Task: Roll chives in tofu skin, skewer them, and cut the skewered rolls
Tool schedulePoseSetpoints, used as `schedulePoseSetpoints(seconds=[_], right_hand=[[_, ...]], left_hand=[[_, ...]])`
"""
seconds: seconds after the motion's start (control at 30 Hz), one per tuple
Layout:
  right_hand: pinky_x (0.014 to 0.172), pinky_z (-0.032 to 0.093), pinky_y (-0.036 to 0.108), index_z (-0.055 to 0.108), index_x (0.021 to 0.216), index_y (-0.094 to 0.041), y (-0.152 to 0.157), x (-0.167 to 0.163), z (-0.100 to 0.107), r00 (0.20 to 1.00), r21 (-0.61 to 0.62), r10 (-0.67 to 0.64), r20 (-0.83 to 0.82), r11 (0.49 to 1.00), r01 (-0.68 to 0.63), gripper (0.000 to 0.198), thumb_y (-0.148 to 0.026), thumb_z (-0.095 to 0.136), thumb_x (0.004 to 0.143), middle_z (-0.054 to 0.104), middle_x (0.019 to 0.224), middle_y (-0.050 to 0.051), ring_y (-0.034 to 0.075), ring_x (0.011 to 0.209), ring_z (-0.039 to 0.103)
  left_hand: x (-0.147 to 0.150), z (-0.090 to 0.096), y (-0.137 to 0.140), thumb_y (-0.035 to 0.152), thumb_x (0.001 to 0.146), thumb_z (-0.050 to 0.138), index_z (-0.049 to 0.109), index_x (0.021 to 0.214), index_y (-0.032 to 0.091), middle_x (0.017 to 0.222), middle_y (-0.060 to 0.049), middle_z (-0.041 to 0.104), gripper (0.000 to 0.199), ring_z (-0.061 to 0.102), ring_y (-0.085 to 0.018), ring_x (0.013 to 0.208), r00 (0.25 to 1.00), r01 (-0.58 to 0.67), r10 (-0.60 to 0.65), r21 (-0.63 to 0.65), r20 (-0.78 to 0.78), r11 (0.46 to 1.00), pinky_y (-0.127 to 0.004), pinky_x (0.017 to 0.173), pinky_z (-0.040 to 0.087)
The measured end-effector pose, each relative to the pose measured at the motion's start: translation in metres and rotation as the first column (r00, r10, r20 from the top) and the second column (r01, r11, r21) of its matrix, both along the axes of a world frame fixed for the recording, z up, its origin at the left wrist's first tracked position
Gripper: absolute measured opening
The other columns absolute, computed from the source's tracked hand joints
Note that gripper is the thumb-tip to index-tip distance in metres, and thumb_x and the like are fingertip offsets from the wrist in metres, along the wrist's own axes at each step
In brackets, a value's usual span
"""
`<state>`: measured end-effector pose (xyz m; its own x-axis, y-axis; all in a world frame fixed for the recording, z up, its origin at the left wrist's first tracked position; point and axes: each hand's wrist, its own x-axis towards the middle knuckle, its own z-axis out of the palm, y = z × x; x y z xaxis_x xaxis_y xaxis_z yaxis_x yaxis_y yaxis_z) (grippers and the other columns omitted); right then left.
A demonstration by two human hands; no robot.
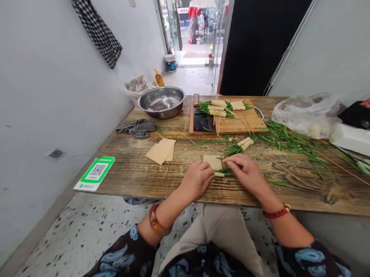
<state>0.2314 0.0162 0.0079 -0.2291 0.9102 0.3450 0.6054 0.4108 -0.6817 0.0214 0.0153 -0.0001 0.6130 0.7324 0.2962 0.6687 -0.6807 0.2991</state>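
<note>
A square, pale yellow tofu skin sheet [212,161] lies on the wooden table between my two hands. My left hand [197,178] is closed, its fingertips pressed together at the sheet's lower left edge, beside a small tofu skin roll [219,174] with chives sticking out. At the sheet's upper right, my right hand [243,168] pinches the end of some green chives [220,158]; its other fingers are curled in. Just beyond are finished rolls [245,142] with chive ends showing. To the left, a few loose tofu skin squares [161,151] overlap.
A cutting board [244,123] holds a cleaver [203,121], skewers and several rolls. Loose chives [292,140] spread at right, near a plastic bag [307,114] and green-handled scissors [369,169]. A steel basin [162,104], grey cloth [137,128] and QR card [96,173] lie left.
</note>
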Motion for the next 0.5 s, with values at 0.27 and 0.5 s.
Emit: schedulePoseSetpoints(seconds=[0.27,0.5], right_hand=[[0.085,0.045,0.036,0.068,0.098,-0.024,-0.022,0.014,0.013,0.996,0.186,-0.085,0.002,0.979,0.083,0.02,-0.028,0.049,0.091,0.069,0.095,0.005,0.02,0.093,0.061],[0.081,0.043,0.035,0.069,0.093,-0.023,-0.002,0.04,0.003,0.947,0.151,-0.192,0.259,0.976,0.157,0.024,-0.03,0.047,0.092,0.07,0.092,0.006,0.021,0.089,0.061]], left_hand=[[0.0,0.003,-0.001,0.027,0.094,0.044,0.061,0.084,0.019,0.087,-0.005,0.059,0.021,0.051,-0.019,0.085,0.999,-0.039,0.04,0.029,-0.03,0.999,-0.033,0.073,0.037],[0.001,0.003,-0.001,0.027,0.094,0.044,0.06,0.079,0.019,0.088,-0.005,0.06,0.023,0.048,-0.019,0.082,0.995,-0.019,0.03,0.111,-0.094,0.994,-0.034,0.072,0.034]])
